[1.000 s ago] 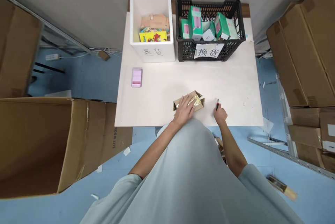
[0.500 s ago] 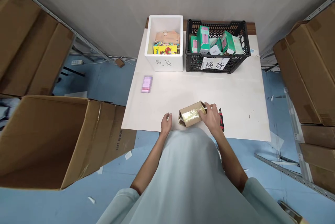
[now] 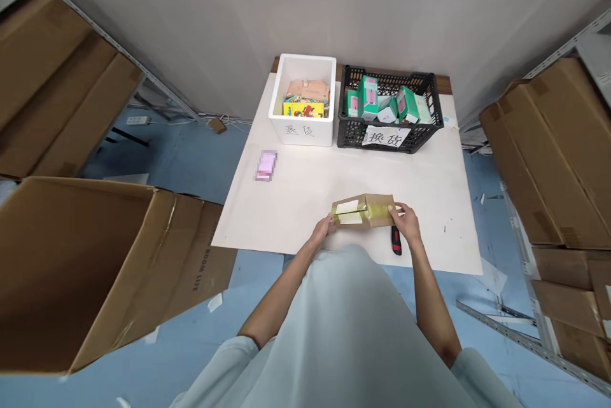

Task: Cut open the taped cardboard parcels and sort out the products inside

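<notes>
A small brown cardboard box [image 3: 377, 211] with shiny tape and a white label on its faces is held between my two hands over the table's near part. My left hand [image 3: 325, 228] grips its left end, fingers closed on the edge. At the opposite end, my right hand [image 3: 405, 220] pinches the box with the thumb on its taped face. Just below the box, near the right hand, lies a black and red box cutter [image 3: 396, 240] on the white tabletop [image 3: 296, 204].
At the table's back stand a white foam box [image 3: 305, 133] holding packets and a black plastic crate [image 3: 420, 140] with green boxes. A blurred pink item [image 3: 266, 165] lies at left. A large open carton [image 3: 109, 268] stands left of the table; stacked cartons [image 3: 539, 160] are on the right.
My left hand was apart from the box and now grips its left end. The box has been turned, bringing a white label into view. The camera view has tilted up somewhat.
</notes>
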Available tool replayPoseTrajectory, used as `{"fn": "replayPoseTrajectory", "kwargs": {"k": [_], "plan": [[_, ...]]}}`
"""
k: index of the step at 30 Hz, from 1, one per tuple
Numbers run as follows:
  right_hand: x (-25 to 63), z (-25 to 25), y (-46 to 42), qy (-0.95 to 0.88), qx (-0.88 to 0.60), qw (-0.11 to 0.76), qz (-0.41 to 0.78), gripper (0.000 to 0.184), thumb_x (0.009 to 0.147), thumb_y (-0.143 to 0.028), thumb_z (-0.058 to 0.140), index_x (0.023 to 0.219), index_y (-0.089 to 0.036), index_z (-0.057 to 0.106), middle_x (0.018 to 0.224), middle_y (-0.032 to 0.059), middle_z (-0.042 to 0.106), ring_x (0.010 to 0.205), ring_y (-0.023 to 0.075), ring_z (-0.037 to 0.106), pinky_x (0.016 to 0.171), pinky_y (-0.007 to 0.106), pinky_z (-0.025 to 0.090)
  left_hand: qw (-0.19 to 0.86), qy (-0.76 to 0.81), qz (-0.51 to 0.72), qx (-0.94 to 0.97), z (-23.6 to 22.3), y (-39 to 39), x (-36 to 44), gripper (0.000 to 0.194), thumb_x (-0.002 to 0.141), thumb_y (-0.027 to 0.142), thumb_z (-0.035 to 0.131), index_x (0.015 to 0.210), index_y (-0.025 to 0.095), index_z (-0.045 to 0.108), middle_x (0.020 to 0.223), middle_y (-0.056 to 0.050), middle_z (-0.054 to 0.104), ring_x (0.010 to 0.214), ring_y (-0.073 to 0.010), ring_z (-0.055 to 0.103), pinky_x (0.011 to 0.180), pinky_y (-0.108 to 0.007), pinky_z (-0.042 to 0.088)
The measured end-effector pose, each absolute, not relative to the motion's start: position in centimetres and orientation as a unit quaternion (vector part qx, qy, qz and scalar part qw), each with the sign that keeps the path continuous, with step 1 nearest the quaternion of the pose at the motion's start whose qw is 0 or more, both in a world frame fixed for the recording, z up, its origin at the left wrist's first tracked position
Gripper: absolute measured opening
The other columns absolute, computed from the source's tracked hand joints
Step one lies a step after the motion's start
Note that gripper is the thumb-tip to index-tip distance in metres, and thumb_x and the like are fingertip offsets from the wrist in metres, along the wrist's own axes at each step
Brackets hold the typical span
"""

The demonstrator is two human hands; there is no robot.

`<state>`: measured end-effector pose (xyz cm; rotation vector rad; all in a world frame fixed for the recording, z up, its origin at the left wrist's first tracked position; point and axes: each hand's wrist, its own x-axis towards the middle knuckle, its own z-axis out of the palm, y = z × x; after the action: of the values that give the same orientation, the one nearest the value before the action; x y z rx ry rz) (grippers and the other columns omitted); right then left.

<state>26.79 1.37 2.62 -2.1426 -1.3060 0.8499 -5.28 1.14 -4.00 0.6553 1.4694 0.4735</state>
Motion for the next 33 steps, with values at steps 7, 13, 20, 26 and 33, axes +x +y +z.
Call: {"fn": "replayPoseTrajectory", "kwargs": {"k": [7,13,20,26,33], "plan": [[27.3,0.9,-0.7,-0.379,-0.756,0.353,0.401,0.083,0.072,-0.088,0.072,0.115,-0.018,0.077,0.104,0.0146,0.080,0.097,0.0316,0.074,0.079,0.039,0.060,0.696,0.619,0.233,0.279,-2.1,2.5,-5.9,0.088,0.093,0.090,0.054,0.133,0.015,0.075,0.151,-0.021,0.072,0.137,-0.0345,0.071,0.116,-0.040,0.053],[24.8,-1.7,-1.2,-0.279,-0.722,0.367,0.516,0.070,0.072,-0.076,0.080,0.116,-0.022,0.077,0.108,0.0118,0.081,0.093,0.0261,0.075,0.075,0.033,0.060,0.652,0.591,0.327,0.344,0.7,2.4,-9.5,0.080,0.093,0.086,0.063,0.137,0.019,0.076,0.151,-0.017,0.073,0.139,-0.0348,0.069,0.127,-0.050,0.044],[19.0,-5.2,-0.6,-0.268,-0.669,0.351,0.598,0.054,0.075,-0.067,0.080,0.106,-0.022,0.081,0.110,0.0136,0.085,0.102,0.0294,0.080,0.089,0.043,0.065,0.573,0.644,0.351,0.366,2.3,1.5,-12.5,0.062,0.096,0.074,0.070,0.133,0.025,0.073,0.155,-0.015,0.069,0.145,-0.0338,0.063,0.121,-0.049,0.051],[18.4,-4.8,-1.6,-0.296,-0.683,0.394,0.539,0.067,0.082,-0.071,0.075,0.125,-0.020,0.079,0.137,0.0169,0.080,0.125,0.0332,0.075,0.102,0.046,0.064,0.588,0.642,0.370,0.324,1.6,-0.3,-12.5,0.056,0.091,0.074,0.074,0.115,0.024,0.072,0.145,-0.014,0.071,0.139,-0.0328,0.065,0.112,-0.047,0.060],[18.5,-1.8,-1.0,-0.525,-0.668,0.352,0.393,0.066,0.093,-0.066,0.071,0.142,-0.022,0.075,0.147,0.0172,0.072,0.105,0.0289,0.075,0.092,0.046,0.067,0.548,0.663,0.359,0.362,-0.8,-1.1,-12.6,0.037,0.083,0.054,0.084,0.083,0.022,0.066,0.142,-0.017,0.072,0.135,-0.0340,0.068,0.122,-0.053,0.052]]}}
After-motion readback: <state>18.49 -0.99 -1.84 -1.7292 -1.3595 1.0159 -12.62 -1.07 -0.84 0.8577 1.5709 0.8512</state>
